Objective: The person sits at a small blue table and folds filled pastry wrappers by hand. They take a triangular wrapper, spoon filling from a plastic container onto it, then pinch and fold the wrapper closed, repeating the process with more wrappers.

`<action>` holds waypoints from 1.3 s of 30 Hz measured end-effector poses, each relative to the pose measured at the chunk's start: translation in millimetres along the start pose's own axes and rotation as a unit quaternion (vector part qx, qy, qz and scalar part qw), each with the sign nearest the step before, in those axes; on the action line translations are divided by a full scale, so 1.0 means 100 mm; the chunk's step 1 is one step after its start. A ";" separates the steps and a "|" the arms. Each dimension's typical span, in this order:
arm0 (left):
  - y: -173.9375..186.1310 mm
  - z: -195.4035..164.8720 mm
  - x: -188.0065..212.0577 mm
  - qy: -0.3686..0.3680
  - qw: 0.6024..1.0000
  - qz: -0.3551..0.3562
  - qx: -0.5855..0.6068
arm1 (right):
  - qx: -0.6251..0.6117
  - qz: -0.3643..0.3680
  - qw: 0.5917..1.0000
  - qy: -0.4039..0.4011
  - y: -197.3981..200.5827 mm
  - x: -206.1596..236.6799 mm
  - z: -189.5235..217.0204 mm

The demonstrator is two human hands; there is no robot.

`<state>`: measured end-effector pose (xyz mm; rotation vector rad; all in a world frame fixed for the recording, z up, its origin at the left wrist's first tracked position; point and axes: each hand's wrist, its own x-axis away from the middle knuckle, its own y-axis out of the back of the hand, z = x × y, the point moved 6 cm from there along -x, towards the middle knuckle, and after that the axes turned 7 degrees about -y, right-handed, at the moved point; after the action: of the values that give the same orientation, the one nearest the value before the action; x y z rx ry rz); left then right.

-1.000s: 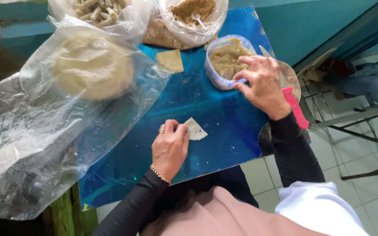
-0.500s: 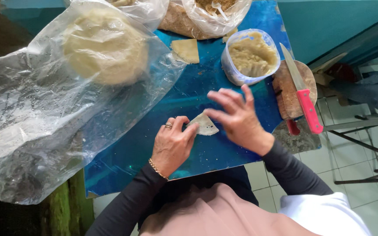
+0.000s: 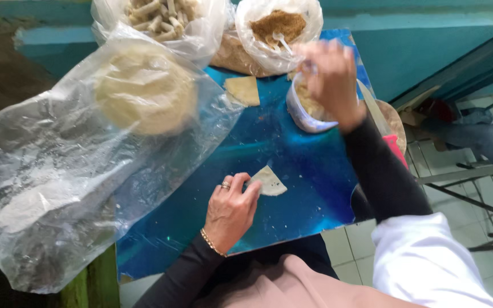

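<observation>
On the left, a stack of round wrappers [image 3: 144,85] is seen inside a clear plastic bag [image 3: 58,188]. At the desk [image 3: 303,165] centre, a triangular wrapper piece [image 3: 269,182] is pinned flat by the left hand [image 3: 230,210], fingertips pressed together on its near edge, its point aimed rightward. Up right, well apart, a white plastic spoon [image 3: 283,41] is pinched by the blurred right hand [image 3: 329,74] above the tub of filling [image 3: 306,111].

Left hand [image 3: 230,210] low and near the body, palm down, fingers curled, fingertips pressed forward, ring on one finger, bracelet at the wrist, right hand [image 3: 331,74] reached far forward, raised, blurred, fingers bunched downward, both forearms in black sleeves
</observation>
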<state>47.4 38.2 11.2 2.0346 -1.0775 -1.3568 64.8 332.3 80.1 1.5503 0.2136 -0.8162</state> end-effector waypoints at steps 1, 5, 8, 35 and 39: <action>0.01 0.01 -0.01 0.003 1.000 -0.003 0.009 | -0.003 0.006 1.000 -0.006 -0.17 -0.32 -0.17; 0.05 0.09 -0.01 0.022 0.999 -0.020 0.021 | 0.102 0.190 0.971 -0.105 -1.04 -1.13 -0.66; 0.03 0.13 -0.02 0.036 0.999 -0.020 0.010 | 0.194 0.296 0.925 -0.137 -1.48 -1.37 -0.73; -0.01 0.20 -0.05 0.102 0.994 -0.033 -0.018 | -0.143 0.100 0.970 -0.167 -1.14 -0.94 -1.12; -0.02 0.18 -0.04 0.092 0.995 -0.042 -0.019 | -0.163 0.096 0.967 -0.172 -1.09 -0.83 -1.16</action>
<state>31.2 43.0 4.8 2.1498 -0.8891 -1.1924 -16.3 486.3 36.4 1.0818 -0.0565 -0.8358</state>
